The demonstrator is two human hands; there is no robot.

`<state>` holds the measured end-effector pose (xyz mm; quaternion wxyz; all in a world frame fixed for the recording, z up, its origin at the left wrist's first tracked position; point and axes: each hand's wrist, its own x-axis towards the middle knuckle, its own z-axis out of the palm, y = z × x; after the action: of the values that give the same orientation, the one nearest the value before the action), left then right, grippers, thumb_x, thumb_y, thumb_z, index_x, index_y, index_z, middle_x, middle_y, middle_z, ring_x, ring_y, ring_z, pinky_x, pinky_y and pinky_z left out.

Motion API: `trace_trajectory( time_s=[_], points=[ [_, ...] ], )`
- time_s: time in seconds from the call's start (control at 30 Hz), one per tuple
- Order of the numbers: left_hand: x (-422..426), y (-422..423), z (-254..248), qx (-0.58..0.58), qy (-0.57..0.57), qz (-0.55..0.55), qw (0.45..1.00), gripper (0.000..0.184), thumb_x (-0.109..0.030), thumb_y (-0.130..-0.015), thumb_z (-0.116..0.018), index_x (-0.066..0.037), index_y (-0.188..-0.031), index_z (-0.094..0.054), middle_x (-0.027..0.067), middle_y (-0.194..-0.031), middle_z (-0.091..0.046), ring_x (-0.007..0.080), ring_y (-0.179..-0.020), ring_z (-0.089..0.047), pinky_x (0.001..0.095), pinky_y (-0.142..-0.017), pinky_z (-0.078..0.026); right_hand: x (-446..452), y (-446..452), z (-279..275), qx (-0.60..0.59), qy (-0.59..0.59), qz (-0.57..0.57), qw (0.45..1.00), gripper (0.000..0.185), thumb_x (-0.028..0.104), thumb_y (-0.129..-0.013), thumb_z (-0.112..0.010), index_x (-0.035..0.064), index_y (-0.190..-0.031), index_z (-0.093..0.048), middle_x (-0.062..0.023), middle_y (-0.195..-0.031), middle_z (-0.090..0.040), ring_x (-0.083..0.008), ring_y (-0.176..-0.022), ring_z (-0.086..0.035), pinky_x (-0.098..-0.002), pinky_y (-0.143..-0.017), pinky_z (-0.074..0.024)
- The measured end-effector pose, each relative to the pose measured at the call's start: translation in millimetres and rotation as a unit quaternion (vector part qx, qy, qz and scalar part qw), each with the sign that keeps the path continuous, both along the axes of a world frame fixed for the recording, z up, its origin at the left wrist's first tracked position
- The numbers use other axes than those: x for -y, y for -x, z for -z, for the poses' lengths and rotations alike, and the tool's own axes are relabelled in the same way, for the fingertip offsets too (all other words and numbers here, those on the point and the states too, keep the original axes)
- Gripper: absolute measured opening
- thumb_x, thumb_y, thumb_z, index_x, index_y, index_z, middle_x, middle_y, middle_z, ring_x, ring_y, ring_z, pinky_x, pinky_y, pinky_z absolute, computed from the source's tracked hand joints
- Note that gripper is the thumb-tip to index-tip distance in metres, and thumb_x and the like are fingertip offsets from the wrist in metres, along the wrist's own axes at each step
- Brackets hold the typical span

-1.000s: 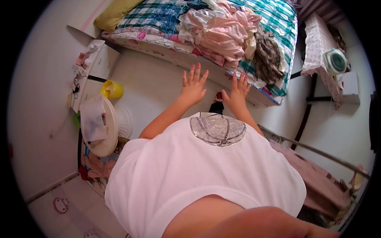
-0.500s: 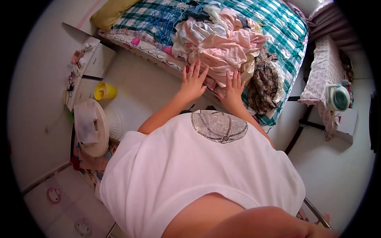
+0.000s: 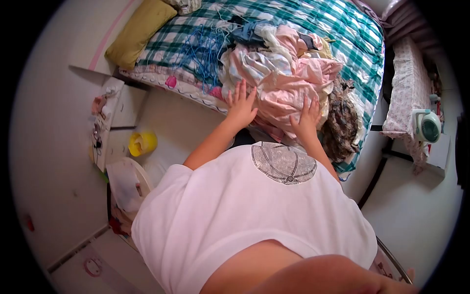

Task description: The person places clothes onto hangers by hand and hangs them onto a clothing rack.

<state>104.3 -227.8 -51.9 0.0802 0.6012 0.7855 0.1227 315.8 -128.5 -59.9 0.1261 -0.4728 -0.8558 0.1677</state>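
Since the left hand and right hand are spread open, gripping nothing, over the lower edge of the crumpled pale-pink fabric pile (upper centre of frame; contact unclear), a flat push could just slide layers. Snag risk: thin blue tangled cords, left of pile, could catch if dragged.

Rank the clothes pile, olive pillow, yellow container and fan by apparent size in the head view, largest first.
1. Clothes pile
2. Olive pillow
3. Yellow container and fan: too alike in size to rank.
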Motion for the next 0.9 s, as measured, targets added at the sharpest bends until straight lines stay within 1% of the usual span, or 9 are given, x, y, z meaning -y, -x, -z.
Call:
trace_trajectory(
  time_s=[0.1,0.2,0.27,0.37,0.43,0.57,0.7,0.83,0.9],
  points=[
    [-26.9,40.7,4.6,0.004,-0.001,0.045,0.999,0.072,-0.029,-0.072,-0.062,-0.016,-0.133,-0.027,0.0202,-0.141,-0.005,0.0366,-0.13,-0.007,0.0543,-0.1,-0.011,-14.9,35.4,12.2,-0.008,-0.001,0.045,0.999,0.085,0.032,-0.068,-0.064,0.0109,-0.136,-0.017,-0.0219,-0.14,-0.009,-0.0396,-0.128,-0.011,-0.0575,-0.098,-0.0115],
    [-50.4,81.8,14.1,-0.01,-0.022,0.089,0.996,0.073,-0.029,-0.071,-0.063,-0.016,-0.133,-0.027,0.0194,-0.141,-0.006,0.0356,-0.13,-0.009,0.055,-0.099,-0.013,-31.1,80.6,18.0,-0.008,0.006,0.043,0.999,0.084,0.032,-0.068,-0.064,0.011,-0.135,-0.018,-0.0241,-0.137,-0.014,-0.04,-0.127,-0.014,-0.0558,-0.099,-0.0132],
    [-59.0,105.0,18.1,-0.008,-0.009,0.09,0.996,0.073,-0.03,-0.071,-0.063,-0.017,-0.133,-0.027,0.0194,-0.141,-0.007,0.0355,-0.13,-0.01,0.055,-0.099,-0.014,-40.9,111.4,23.7,-0.009,-0.003,0.032,0.999,0.082,0.032,-0.068,-0.064,0.0103,-0.134,-0.021,-0.0256,-0.136,-0.017,-0.0406,-0.126,-0.016,-0.0546,-0.098,-0.0157],
    [-67.8,135.8,32.3,-0.009,0.011,0.088,0.996,0.073,-0.03,-0.071,-0.063,-0.017,-0.133,-0.028,0.0195,-0.141,-0.007,0.0352,-0.13,-0.011,0.0551,-0.099,-0.016,-52.6,154.9,34.2,-0.029,0.019,0.036,0.999,0.08,0.03,-0.069,-0.061,0.0096,-0.134,-0.02,-0.0231,-0.137,-0.015,-0.0398,-0.126,-0.015,-0.0553,-0.099,-0.0143],
    [-71.0,152.2,46.9,-0.007,0.027,0.094,0.995,0.072,-0.03,-0.071,-0.063,-0.017,-0.133,-0.028,0.0195,-0.141,-0.008,0.035,-0.13,-0.011,0.0554,-0.099,-0.016,-58.2,170.0,61.3,-0.004,0.028,0.05,0.998,0.081,0.031,-0.068,-0.062,0.0104,-0.134,-0.02,-0.0233,-0.137,-0.014,-0.0396,-0.126,-0.015,-0.0551,-0.099,-0.0147],
    [-81.1,170.9,71.7,0.076,0.023,0.105,0.991,0.066,-0.026,-0.072,-0.059,-0.015,-0.131,-0.031,0.0206,-0.14,-0.011,0.0344,-0.129,-0.015,0.0498,-0.101,-0.016,-53.0,166.0,96.9,0.071,0.114,0.107,0.985,0.085,0.033,-0.066,-0.064,0.0135,-0.135,-0.019,-0.022,-0.138,-0.014,-0.0376,-0.128,-0.015,-0.0534,-0.1,-0.0149],
    [-92.0,179.3,89.6,0.093,0.027,0.09,0.991,0.064,-0.022,-0.071,-0.058,-0.013,-0.13,-0.033,0.0203,-0.139,-0.014,0.0329,-0.128,-0.018,0.0467,-0.101,-0.02,-64.9,137.5,110.2,0.164,0.156,0.123,0.966,0.088,0.033,-0.065,-0.065,0.0166,-0.136,-0.016,-0.0199,-0.14,-0.012,-0.0352,-0.129,-0.013,-0.0525,-0.101,-0.0145],
    [-93.8,189.0,134.3,0.102,0.065,0.075,0.99,0.062,-0.022,-0.07,-0.058,-0.012,-0.127,-0.036,0.0199,-0.138,-0.017,0.0329,-0.127,-0.021,0.0458,-0.101,-0.022,-83.9,115.4,139.5,0.143,0.096,0.174,0.97,0.089,0.03,-0.063,-0.067,0.017,-0.136,-0.017,-0.02,-0.139,-0.014,-0.0346,-0.129,-0.015,-0.0522,-0.101,-0.0161],
    [-94.9,197.6,151.9,0.103,0.089,0.065,0.988,0.061,-0.022,-0.07,-0.058,-0.012,-0.126,-0.037,0.0202,-0.138,-0.019,0.0334,-0.126,-0.023,0.0452,-0.1,-0.023,-91.3,111.5,148.4,0.137,0.104,0.188,0.967,0.088,0.03,-0.063,-0.067,0.0176,-0.136,-0.018,-0.02,-0.139,-0.014,-0.0352,-0.128,-0.016,-0.0527,-0.1,-0.0168]
  ],
)
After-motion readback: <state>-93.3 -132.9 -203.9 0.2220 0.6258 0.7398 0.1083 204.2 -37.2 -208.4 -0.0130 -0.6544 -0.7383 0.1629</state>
